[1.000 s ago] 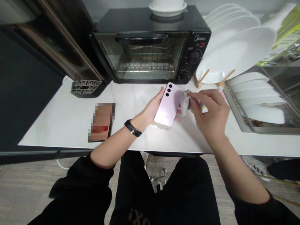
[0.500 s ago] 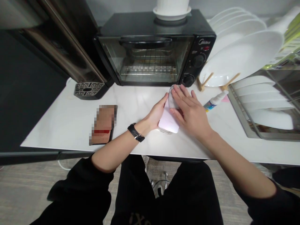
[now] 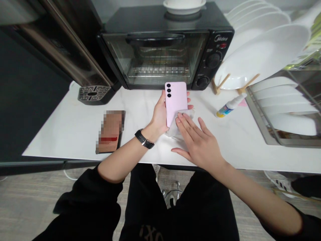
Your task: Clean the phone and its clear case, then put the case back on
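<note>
My left hand (image 3: 159,112) is closed round a pale pink phone (image 3: 175,92), its fingers showing beyond the right edge. The phone's back faces up, with several black camera lenses at the top left. Over its lower right part lies a thin greyish-white cloth (image 3: 187,114). My right hand (image 3: 200,144) rests on this cloth with its fingers stretched out flat and the thumb spread away. Something clear shows under the cloth's lower edge, too faint to name. A white spray bottle (image 3: 229,106) with a blue and yellow label lies to the right.
A black toaster oven (image 3: 165,60) stands behind the hands, with a white saucer (image 3: 184,8) on top. At left are a dispenser's drip tray (image 3: 94,93) and a dark flat device with a pixelated face (image 3: 110,129). White plates (image 3: 263,55) and a dish rack (image 3: 265,134) are at right.
My right hand has slid the cloth down from the phone's upper part towards its lower end, uncovering the camera lenses. The phone now stands straighter and a little farther from me.
</note>
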Action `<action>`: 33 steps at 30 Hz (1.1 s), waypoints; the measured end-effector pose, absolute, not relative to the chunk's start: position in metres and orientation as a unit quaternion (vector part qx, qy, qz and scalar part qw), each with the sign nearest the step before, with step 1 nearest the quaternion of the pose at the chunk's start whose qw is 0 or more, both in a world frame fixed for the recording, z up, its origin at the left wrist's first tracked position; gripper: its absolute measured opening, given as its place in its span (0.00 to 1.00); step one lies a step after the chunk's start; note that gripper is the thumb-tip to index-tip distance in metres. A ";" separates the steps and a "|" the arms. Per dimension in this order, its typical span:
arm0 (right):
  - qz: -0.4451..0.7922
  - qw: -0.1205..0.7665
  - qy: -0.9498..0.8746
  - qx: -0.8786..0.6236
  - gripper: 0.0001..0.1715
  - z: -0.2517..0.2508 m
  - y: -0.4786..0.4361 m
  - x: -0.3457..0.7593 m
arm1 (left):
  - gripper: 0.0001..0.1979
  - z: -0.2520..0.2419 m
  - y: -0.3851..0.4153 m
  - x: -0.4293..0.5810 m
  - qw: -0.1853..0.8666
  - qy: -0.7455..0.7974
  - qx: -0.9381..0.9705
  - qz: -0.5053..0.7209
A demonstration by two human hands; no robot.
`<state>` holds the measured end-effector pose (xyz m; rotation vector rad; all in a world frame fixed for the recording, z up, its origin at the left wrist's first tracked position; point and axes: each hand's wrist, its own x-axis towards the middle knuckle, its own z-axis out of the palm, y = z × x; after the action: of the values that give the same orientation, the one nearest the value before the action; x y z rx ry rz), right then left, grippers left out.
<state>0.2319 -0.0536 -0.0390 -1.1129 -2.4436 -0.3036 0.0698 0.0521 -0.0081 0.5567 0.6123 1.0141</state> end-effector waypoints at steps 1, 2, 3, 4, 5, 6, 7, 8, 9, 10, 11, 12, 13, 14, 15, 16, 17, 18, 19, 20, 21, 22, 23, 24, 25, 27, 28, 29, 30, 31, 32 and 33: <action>-0.115 0.213 -0.874 -0.420 0.58 -0.039 -0.052 0.234 | 0.38 -0.009 0.052 0.072 0.794 0.280 0.246 0.481; -0.116 0.211 -0.867 -0.436 0.60 -0.039 -0.050 0.236 | 0.37 -0.009 0.051 0.074 0.794 0.275 0.236 0.488; -0.114 0.212 -0.861 -0.448 0.61 -0.039 -0.047 0.238 | 0.36 -0.009 0.050 0.076 0.799 0.270 0.226 0.488; -0.110 0.213 -0.856 -0.458 0.61 -0.038 -0.043 0.240 | 0.36 -0.009 0.049 0.078 0.807 0.269 0.216 0.480; -0.105 0.216 -0.852 -0.464 0.61 -0.038 -0.039 0.242 | 0.36 -0.010 0.048 0.080 0.817 0.270 0.205 0.467; -0.099 0.219 -0.849 -0.470 0.60 -0.037 -0.034 0.243 | 0.36 -0.010 0.047 0.082 0.828 0.274 0.193 0.450; -0.092 0.222 -0.847 -0.474 0.60 -0.036 -0.030 0.245 | 0.35 -0.010 0.046 0.084 0.836 0.280 0.182 0.435; -0.086 0.225 -0.845 -0.478 0.59 -0.035 -0.024 0.246 | 0.34 -0.011 0.045 0.086 0.841 0.288 0.173 0.424; -0.080 0.226 -0.842 -0.483 0.59 -0.033 -0.019 0.247 | 0.33 -0.011 0.044 0.089 0.842 0.297 0.166 0.419; -0.075 0.228 -0.840 -0.487 0.59 -0.032 -0.013 0.248 | 0.32 -0.011 0.043 0.090 0.840 0.305 0.162 0.419; -0.070 0.228 -0.837 -0.492 0.59 -0.030 -0.007 0.248 | 0.31 -0.011 0.042 0.092 0.838 0.312 0.160 0.419; -0.064 0.229 -0.835 -0.495 0.59 -0.028 -0.001 0.249 | 0.31 -0.011 0.041 0.093 0.837 0.318 0.160 0.415; -0.059 0.231 -0.834 -0.497 0.59 -0.026 0.004 0.249 | 0.31 -0.011 0.040 0.094 0.837 0.324 0.160 0.411; -0.054 0.232 -0.834 -0.497 0.60 -0.024 0.009 0.248 | 0.31 -0.010 0.039 0.094 0.837 0.328 0.162 0.406; -0.048 0.235 -0.836 -0.494 0.60 -0.022 0.013 0.248 | 0.31 -0.009 0.038 0.094 0.838 0.332 0.165 0.401; -0.041 0.237 -0.838 -0.489 0.60 -0.020 0.017 0.248 | 0.31 -0.008 0.038 0.094 0.837 0.336 0.169 0.397; -0.036 0.240 -0.842 -0.482 0.60 -0.018 0.020 0.247 | 0.31 -0.007 0.037 0.094 0.836 0.340 0.171 0.396; -0.031 0.242 -0.846 -0.473 0.60 -0.017 0.023 0.247 | 0.31 -0.006 0.037 0.094 0.833 0.345 0.172 0.398; -0.027 0.245 -0.851 -0.463 0.60 -0.016 0.025 0.246 | 0.31 -0.005 0.038 0.095 0.830 0.348 0.171 0.400; -0.024 0.246 -0.856 -0.453 0.61 -0.015 0.025 0.246 | 0.31 -0.005 0.038 0.095 0.828 0.348 0.167 0.407; -0.021 0.248 -0.861 -0.443 0.61 -0.015 0.026 0.245 | 0.31 -0.005 0.039 0.095 0.824 0.347 0.161 0.418; -0.019 0.248 -0.867 -0.433 0.61 -0.015 0.025 0.244 | 0.31 -0.006 0.039 0.096 0.821 0.341 0.155 0.431; -0.017 0.248 -0.872 -0.422 0.61 -0.015 0.023 0.243 | 0.31 -0.007 0.039 0.095 0.819 0.333 0.148 0.442; -0.015 0.247 -0.877 -0.411 0.61 -0.016 0.021 0.241 | 0.31 -0.008 0.040 0.095 0.819 0.326 0.142 0.451; -0.014 0.246 -0.882 -0.401 0.62 -0.018 0.017 0.239 | 0.31 -0.009 0.040 0.094 0.819 0.319 0.137 0.456; -0.019 0.243 -0.894 -0.377 0.62 -0.021 0.009 0.236 | 0.33 -0.012 0.041 0.089 0.824 0.305 0.135 0.457; -0.024 0.243 -0.899 -0.364 0.63 -0.022 0.004 0.234 | 0.34 -0.012 0.041 0.086 0.828 0.298 0.140 0.454; -0.030 0.242 -0.904 -0.350 0.63 -0.024 -0.001 0.233 | 0.35 -0.012 0.042 0.083 0.829 0.293 0.149 0.452; -0.038 0.241 -0.909 -0.338 0.63 -0.025 -0.007 0.232 | 0.37 -0.012 0.044 0.080 0.830 0.289 0.162 0.448; -0.046 0.238 -0.914 -0.326 0.63 -0.026 -0.012 0.232 | 0.38 -0.011 0.045 0.078 0.829 0.286 0.175 0.448; -0.054 0.234 -0.918 -0.316 0.63 -0.027 -0.018 0.233 | 0.39 -0.010 0.046 0.075 0.826 0.285 0.187 0.450; -0.062 0.229 -0.921 -0.309 0.63 -0.028 -0.025 0.234 | 0.40 -0.009 0.047 0.073 0.820 0.285 0.197 0.456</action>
<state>0.2343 -0.0246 -0.0284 -0.8507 -2.5359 -0.1706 0.0732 0.0473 -0.0093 0.4189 0.6064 0.9699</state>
